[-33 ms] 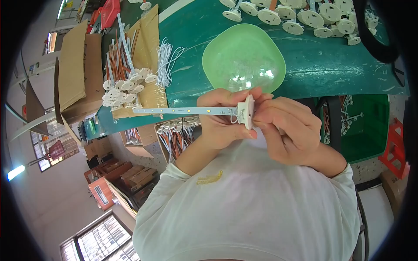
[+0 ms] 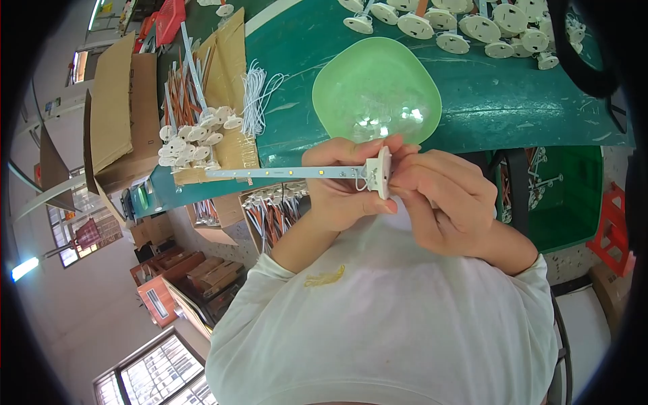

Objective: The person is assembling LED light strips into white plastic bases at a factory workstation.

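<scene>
Centrally, the left hand (image 2: 341, 192) grips a pale, straight LED strip (image 2: 280, 173) by its white plastic disc (image 2: 384, 172); the right hand (image 2: 449, 202) bunches against it, grip unclear. Beyond, a rounded green plastic bowl (image 2: 371, 81). Strip print: illegibly small.

The site is a workshop: batched discs (image 2: 480, 29) and wires (image 2: 252, 106) occupy the desk (image 2: 526, 98); a crate (image 2: 577, 209) holds more discs.

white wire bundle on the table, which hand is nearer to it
Left. The left hand, holding the white end piece, is below and to the right of the white wire bundle; the right hand is farther right, beyond that piece.
</scene>
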A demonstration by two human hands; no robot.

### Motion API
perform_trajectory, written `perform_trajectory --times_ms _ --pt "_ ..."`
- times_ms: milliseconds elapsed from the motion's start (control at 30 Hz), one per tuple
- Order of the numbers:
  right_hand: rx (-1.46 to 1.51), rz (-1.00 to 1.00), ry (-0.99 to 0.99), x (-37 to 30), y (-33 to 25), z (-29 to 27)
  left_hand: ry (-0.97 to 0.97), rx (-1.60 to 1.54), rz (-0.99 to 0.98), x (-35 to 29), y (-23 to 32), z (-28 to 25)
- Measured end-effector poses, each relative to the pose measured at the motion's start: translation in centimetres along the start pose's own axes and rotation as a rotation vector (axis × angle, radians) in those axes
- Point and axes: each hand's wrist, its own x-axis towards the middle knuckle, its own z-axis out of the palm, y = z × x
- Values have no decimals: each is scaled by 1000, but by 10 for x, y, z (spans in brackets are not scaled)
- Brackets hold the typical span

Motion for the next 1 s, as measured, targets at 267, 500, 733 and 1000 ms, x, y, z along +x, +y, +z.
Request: perform_trajectory --times_ms 267,500,733,1000 --pt "-25 -9 -37 12 2 -5 30 90 -86 12 17 1" --pt "-61 -17 -152 19 -5 -8 58 68 -101 0 17 7" --pt "-157 -98 -194 38 1 0 114 854 -6 6 67 -15" --pt "-563 163 12 30 47 -72 647 1664 -472 -1 253 -135"
